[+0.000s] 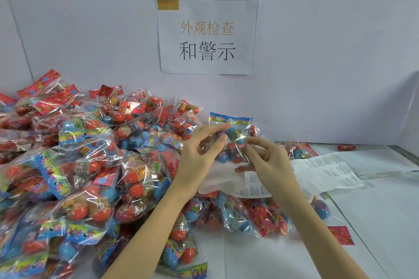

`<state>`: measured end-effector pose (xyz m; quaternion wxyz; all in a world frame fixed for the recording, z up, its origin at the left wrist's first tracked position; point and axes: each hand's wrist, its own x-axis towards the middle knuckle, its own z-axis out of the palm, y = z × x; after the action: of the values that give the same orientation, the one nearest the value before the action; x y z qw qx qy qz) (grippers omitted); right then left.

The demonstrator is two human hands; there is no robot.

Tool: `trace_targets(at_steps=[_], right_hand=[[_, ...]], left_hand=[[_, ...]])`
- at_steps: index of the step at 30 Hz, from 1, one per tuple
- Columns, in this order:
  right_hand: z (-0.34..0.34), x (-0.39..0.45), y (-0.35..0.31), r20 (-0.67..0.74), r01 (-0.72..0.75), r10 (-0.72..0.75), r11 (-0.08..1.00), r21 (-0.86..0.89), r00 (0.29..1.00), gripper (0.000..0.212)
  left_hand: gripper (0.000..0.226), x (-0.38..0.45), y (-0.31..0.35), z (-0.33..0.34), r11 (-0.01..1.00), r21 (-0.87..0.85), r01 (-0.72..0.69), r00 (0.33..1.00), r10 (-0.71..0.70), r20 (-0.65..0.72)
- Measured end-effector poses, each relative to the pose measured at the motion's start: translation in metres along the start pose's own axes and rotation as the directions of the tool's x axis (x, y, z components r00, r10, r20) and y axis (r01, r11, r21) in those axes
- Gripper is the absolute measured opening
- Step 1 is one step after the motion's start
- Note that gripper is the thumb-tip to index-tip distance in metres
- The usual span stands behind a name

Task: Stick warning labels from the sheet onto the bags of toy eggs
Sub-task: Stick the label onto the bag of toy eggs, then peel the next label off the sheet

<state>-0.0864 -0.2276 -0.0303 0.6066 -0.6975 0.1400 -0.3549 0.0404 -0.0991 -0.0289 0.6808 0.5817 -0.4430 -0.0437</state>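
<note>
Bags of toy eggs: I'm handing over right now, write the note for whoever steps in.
Left hand and right hand both pinch one held bag, blue header up, raised above the label sheet.
The sheet lies on the table, part under the hands.
A big pile of bags lies to the left, a few more near the sheet.
Whether this bag has its label on yet cannot be told, nor how many are done.
Next, probably: check this bag, label it, set it aside.

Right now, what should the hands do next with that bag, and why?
Probably press the label flat onto the bag. The left hand holds it up above the label sheet, and the right hand pinches at its front, though the label itself is too small to see.
</note>
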Motion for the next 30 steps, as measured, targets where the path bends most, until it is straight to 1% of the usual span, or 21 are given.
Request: trace_targets(at_steps=[1, 2, 3, 4, 5, 6, 8, 10, 11, 12, 13, 15, 17, 19, 21, 22, 24, 25, 27, 29, 30], right_hand=[[-0.001, 0.001, -0.001, -0.003, -0.010, 0.010, 0.999, 0.052, 1.000, 0.019], [-0.002, 0.001, -0.002, -0.001, -0.015, 0.016, 0.993, 0.116, 1.000, 0.023], [-0.004, 0.002, -0.004, 0.003, -0.015, 0.015, 0.985, 0.170, 1.000, 0.027], [-0.007, 0.002, -0.004, 0.002, -0.007, 0.006, 0.982, 0.187, 1.000, 0.031], [-0.010, 0.003, -0.005, -0.004, 0.005, -0.004, 0.989, 0.150, 1.000, 0.031], [-0.012, 0.004, -0.003, -0.013, 0.014, -0.013, 0.998, 0.066, 1.000, 0.031], [-0.016, 0.006, 0.002, -0.007, 0.018, -0.019, 0.986, -0.166, 1.000, 0.035], [-0.018, 0.006, 0.004, 0.077, 0.021, 0.008, 0.929, -0.371, 0.997, 0.052], [-0.018, 0.005, 0.004, 0.139, 0.029, 0.035, 0.900, -0.436, 0.990, 0.060], [-0.018, 0.003, 0.004, 0.199, 0.045, 0.058, 0.878, -0.477, 0.978, 0.064], [-0.017, 0.002, 0.005, 0.243, 0.064, 0.068, 0.864, -0.499, 0.968, 0.063], [-0.015, 0.001, 0.006, 0.278, 0.100, 0.049, 0.863, -0.496, 0.959, 0.054], [-0.013, 0.002, 0.007, 0.238, 0.099, 0.017, 0.878, -0.467, 0.971, 0.039], [-0.011, 0.003, 0.004, 0.151, 0.098, -0.037, 0.903, -0.419, 0.988, 0.027], [-0.013, 0.004, 0.002, 0.068, 0.118, -0.102, 0.948, -0.295, 0.992, 0.023], [-0.015, 0.004, 0.001, 0.036, 0.125, -0.120, 0.969, -0.214, 0.992, 0.023], [-0.016, 0.004, -0.002, -0.004, 0.136, -0.136, 0.987, -0.086, 0.991, 0.023], [-0.016, 0.004, -0.003, -0.020, 0.155, -0.157, 0.984, -0.084, 0.987, 0.026], [-0.014, 0.004, -0.002, -0.038, 0.222, -0.232, 0.959, -0.175, 0.972, 0.033], [-0.011, 0.003, 0.000, -0.031, 0.265, -0.287, 0.915, -0.305, 0.957, 0.039], [-0.010, 0.002, 0.002, -0.029, 0.272, -0.303, 0.889, -0.368, 0.953, 0.042]], left_hand=[[0.034, 0.000, 0.000, 0.000, 0.999, -0.004, 0.033, 0.999, -0.033, 0.029], [0.040, -0.001, 0.001, 0.000, 0.999, 0.012, 0.050, 0.998, -0.050, 0.030], [0.044, -0.001, 0.001, -0.001, 0.998, 0.035, 0.047, 0.999, -0.047, 0.000], [0.045, 0.000, 0.002, -0.001, 0.998, 0.050, 0.033, 0.998, -0.031, -0.051], [0.044, 0.000, 0.002, -0.002, 0.999, 0.047, 0.015, 0.994, -0.010, -0.106], [0.040, 0.001, 0.003, -0.003, 0.999, 0.043, -0.006, 0.989, 0.012, -0.151], [0.032, 0.002, 0.002, -0.007, 0.997, 0.068, -0.031, 0.976, 0.045, -0.213], [0.032, 0.002, 0.000, -0.008, 0.997, 0.077, -0.019, 0.966, 0.039, -0.257], [0.034, 0.002, -0.001, -0.008, 0.997, 0.072, -0.013, 0.963, 0.032, -0.268], [0.036, 0.002, -0.001, -0.008, 0.998, 0.066, -0.006, 0.962, 0.024, -0.271], [0.039, 0.002, -0.002, -0.008, 0.998, 0.064, 0.004, 0.964, 0.013, -0.265], [0.046, 0.003, -0.004, -0.007, 0.997, 0.075, 0.034, 0.969, -0.014, -0.246], [0.050, 0.004, -0.005, -0.006, 0.993, 0.098, 0.072, 0.972, -0.048, -0.232], [0.044, 0.002, -0.003, -0.005, 0.992, 0.104, 0.072, 0.979, -0.050, -0.198], [0.036, 0.000, 0.003, -0.004, 0.998, 0.057, 0.008, 0.992, -0.001, -0.124], [0.036, -0.001, 0.005, -0.003, 0.999, 0.039, -0.026, 0.996, 0.029, -0.085], [0.043, -0.005, 0.009, -0.001, 0.995, 0.062, -0.072, 0.997, 0.073, -0.024], [0.052, -0.007, 0.010, 0.000, 0.991, 0.104, -0.087, 0.996, 0.087, -0.001], [0.067, -0.010, 0.010, 0.003, 0.975, 0.189, -0.118, 0.993, 0.111, 0.047], [0.067, -0.012, 0.011, 0.006, 0.962, 0.235, -0.139, 0.988, 0.117, 0.103], [0.062, -0.012, 0.011, 0.008, 0.954, 0.259, -0.149, 0.985, 0.121, 0.120]])
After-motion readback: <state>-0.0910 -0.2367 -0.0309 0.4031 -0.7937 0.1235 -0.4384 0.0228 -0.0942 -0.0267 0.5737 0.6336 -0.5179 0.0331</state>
